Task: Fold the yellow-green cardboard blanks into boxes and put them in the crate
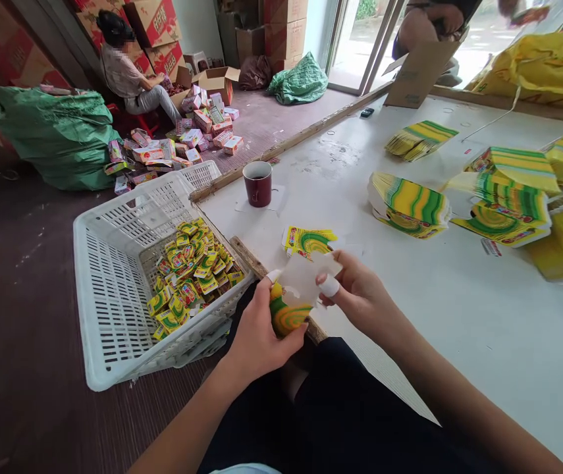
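Between my two hands is a yellow and green printed carton, partly folded, its white inner flaps raised. My left hand wraps round the printed body, thumb along the near side. The white flap is pinched by my right hand, whose thumb wears a white wrap; a left fingertip is wrapped too. Just beyond them on the table lies a small group of flat cartons. To the left, a white plastic basket holds a heap of small folded yellow-green boxes.
A dark red mug stands on the white table near its wooden edge strip. Stacks of flat cartons lie to the right. Beyond, a seated person is beside piled pink boxes and a green sack.
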`<state>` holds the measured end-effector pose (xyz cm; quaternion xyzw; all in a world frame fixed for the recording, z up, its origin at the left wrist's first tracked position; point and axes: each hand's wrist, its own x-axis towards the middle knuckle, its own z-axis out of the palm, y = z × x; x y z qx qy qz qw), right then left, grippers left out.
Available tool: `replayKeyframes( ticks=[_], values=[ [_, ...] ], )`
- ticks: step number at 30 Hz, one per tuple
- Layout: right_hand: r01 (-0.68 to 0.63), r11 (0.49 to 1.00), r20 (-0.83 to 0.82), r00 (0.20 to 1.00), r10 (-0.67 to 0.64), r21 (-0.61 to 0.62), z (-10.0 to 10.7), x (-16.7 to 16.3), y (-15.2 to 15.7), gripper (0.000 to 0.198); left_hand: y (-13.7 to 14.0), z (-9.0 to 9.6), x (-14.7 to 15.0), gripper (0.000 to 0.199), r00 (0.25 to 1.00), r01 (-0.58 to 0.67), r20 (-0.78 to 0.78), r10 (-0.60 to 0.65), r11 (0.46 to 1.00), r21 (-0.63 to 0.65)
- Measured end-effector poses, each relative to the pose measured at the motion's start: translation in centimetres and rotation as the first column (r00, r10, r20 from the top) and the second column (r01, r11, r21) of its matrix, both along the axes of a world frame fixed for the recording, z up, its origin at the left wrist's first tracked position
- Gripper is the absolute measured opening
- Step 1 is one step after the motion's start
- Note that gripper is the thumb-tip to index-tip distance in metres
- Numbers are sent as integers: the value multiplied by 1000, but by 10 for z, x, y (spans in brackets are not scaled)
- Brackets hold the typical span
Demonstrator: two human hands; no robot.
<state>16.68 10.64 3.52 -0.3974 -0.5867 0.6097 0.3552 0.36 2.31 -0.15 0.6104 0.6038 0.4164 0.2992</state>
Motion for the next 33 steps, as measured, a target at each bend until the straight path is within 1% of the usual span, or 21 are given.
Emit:
replayKeyframes(
  ticks=[2, 3, 4, 6, 7, 8, 9, 10, 12, 14, 16, 18, 20, 21, 24, 25, 26, 28, 29, 31, 33],
  values=[
    [-59, 987, -57, 997, 51, -148, 0, -1, 1, 47, -4, -2, 1, 65, 998, 60, 26, -62, 996, 59],
    [-99, 964, -120, 990, 71, -247, -2, -3, -1, 48, -5, -4, 2, 67, 995, 71, 58, -76, 993, 93],
    [-148, 924, -192, 978, 83, -354, -6, -6, -4, 46, -6, -5, 4, 69, 992, 67, 93, -79, 990, 123],
    [-245, 809, -307, 948, 84, -535, -15, -13, -11, 43, -7, -7, 8, 73, 986, 49, 150, -74, 985, 165],
    [-283, 755, -340, 937, 85, -591, -20, -16, -14, 43, -7, -7, 10, 75, 983, 36, 172, -66, 985, 172],
    [-315, 717, -363, 927, 92, -622, -24, -18, -16, 44, -6, -6, 11, 77, 978, 29, 196, -63, 985, 171],
    [-337, 700, -384, 918, 96, -630, -27, -19, -17, 45, -4, -6, 12, 77, 971, 27, 231, -63, 987, 159],
    [-354, 701, -408, 908, 98, -619, -30, -18, -17, 48, -2, -5, 13, 77, 958, 29, 279, -67, 990, 138],
    [-379, 734, -464, 880, 99, -564, -31, -14, -14, 57, 2, -4, 11, 75, 928, 32, 367, -62, 996, 89],
    [-376, 786, -493, 863, 105, -491, -28, -8, -11, 60, 6, -5, 8, 74, 929, 10, 369, -35, 998, 70],
    [-312, 843, -460, 884, 87, -439, -25, -5, -9, 53, 8, -6, 4, 72, 966, -1, 258, -22, 996, 88],
    [-225, 884, -384, 922, 57, -409, -22, -7, -10, 44, 7, -6, 2, 65, 993, 38, 105, -49, 994, 104],
    [-170, 903, -303, 952, 47, -395, -21, -10, -10, 42, 6, -5, 2, 56, 996, 92, -8, -91, 991, 96],
    [-166, 905, -264, 963, 62, -393, -20, -11, -10, 43, 5, -4, 2, 53, 994, 109, -37, -106, 991, 81],
    [-221, 910, -167, 971, 171, -351, -18, -12, -10, 45, 4, 0, 4, 50, 990, 114, -79, -112, 993, 17],
    [-247, 920, -138, 967, 214, -305, -18, -12, -11, 45, 4, 2, 4, 49, 990, 108, -94, -108, 994, -5],
    [-272, 934, -102, 962, 254, -232, -17, -11, -12, 45, 5, 3, 3, 48, 988, 102, -110, -104, 994, -28],
    [-308, 951, 12, 951, 308, -20, -15, -9, -14, 43, 7, 7, 3, 47, 987, 92, -128, -102, 993, -80],
    [-321, 942, 90, 945, 313, 97, -14, -8, -16, 41, 9, 8, 3, 48, 987, 94, -119, -107, 989, -111],
    [-346, 892, 249, 928, 279, 290, -14, -9, -19, 39, 11, 8, 4, 53, 991, 99, -71, -111, 982, -159],
    [-354, 845, 330, 916, 228, 400, -16, -10, -20, 41, 12, 5, 6, 61, 995, 91, -21, -95, 984, -156]
  ],
)
